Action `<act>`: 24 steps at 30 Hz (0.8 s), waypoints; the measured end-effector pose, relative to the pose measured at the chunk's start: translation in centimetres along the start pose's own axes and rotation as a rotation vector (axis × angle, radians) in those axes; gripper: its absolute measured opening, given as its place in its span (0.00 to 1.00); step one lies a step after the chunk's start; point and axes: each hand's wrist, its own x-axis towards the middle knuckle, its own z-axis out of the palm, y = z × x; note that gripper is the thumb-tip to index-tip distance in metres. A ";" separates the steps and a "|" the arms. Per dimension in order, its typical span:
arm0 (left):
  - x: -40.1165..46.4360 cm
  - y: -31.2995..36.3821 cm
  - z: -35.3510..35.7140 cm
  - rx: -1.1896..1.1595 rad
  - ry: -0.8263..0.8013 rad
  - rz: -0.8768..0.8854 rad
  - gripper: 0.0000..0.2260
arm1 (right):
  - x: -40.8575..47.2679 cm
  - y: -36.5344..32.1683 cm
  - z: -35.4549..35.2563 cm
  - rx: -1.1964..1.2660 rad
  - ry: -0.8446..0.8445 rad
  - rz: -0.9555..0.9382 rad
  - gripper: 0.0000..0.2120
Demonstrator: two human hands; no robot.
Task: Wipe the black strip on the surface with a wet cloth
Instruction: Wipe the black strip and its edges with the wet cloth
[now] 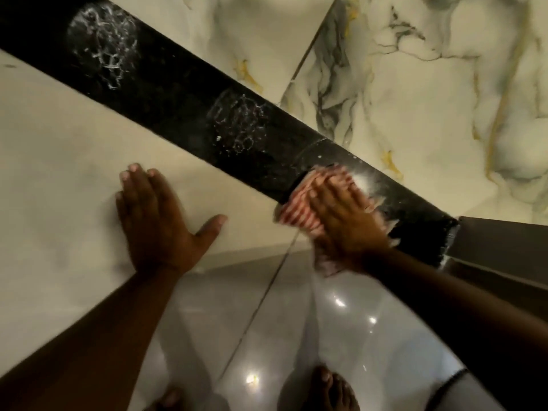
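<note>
1. The black strip (184,93) ran diagonally across the pale marble surface (53,161), from upper left down to lower right, where it ended beside a grey ledge (501,241).
2. The right hand (347,218) lay flat on a red-and-white striped cloth (299,215), pressing it against the strip near its lower end; the fingers (329,188) were spread and extended, holding the cloth down by palm pressure rather than gripping it. Hand and cloth were blurred.
3. The left hand (160,218) rested open on the pale surface just below the strip, fingers released and splayed, thumb out, holding nothing; it looked like a brace.
4. Two whitish soapy patches, a nearer patch (240,126) and a farther patch (103,46), sat on the strip well up from the cloth, so most of the wiping seemed left to do.
5. To do the step well, the person would likely need firm, even pressure, strokes following the strip's length, and the cloth kept spanning its full width.
</note>
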 end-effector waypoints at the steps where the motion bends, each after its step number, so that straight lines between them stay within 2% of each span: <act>1: 0.1 0.0 -0.2 0.003 0.002 -0.007 0.54 | 0.5 1.5 -0.1 0.017 0.022 0.003 0.32; 3: 0.2 0.1 -0.2 0.010 -0.013 -0.009 0.55 | 0.6 3.5 -0.2 0.057 0.083 0.106 0.32; 6: 0.2 -0.2 0.1 0.027 -0.022 0.006 0.55 | -1.3 3.8 0.5 0.186 0.124 0.447 0.33; 8: 0.3 -0.4 0.5 0.041 0.001 0.013 0.55 | -2.7 2.1 0.7 0.196 0.134 0.536 0.31; 10: 0.3 -0.5 0.7 0.037 0.005 0.016 0.55 | -3.2 -1.3 1.3 0.087 0.054 0.425 0.32; 12: 0.2 -0.3 0.6 0.034 -0.001 0.009 0.55 | -2.4 -3.4 1.6 -0.012 0.016 0.166 0.32; 15: 0.2 -0.4 0.3 0.035 0.004 0.016 0.55 | 0.7 -1.1 0.6 -0.061 -0.059 -0.081 0.31; 17: 0.2 -0.3 0.3 0.042 0.005 0.015 0.55 | 2.4 1.6 0.1 -0.089 -0.045 -0.108 0.31; 19: 0.3 -0.1 0.2 0.040 -0.006 0.011 0.55 | 3.1 3.0 -0.2 -0.028 0.012 0.035 0.31; 23: 0.3 -0.1 0.2 0.030 -0.006 0.018 0.55 | 1.2 1.6 0.0 0.205 0.138 0.594 0.31; 24: 0.3 -0.1 0.3 0.024 0.005 0.018 0.55 | 0.1 0.3 0.1 0.224 0.139 0.674 0.31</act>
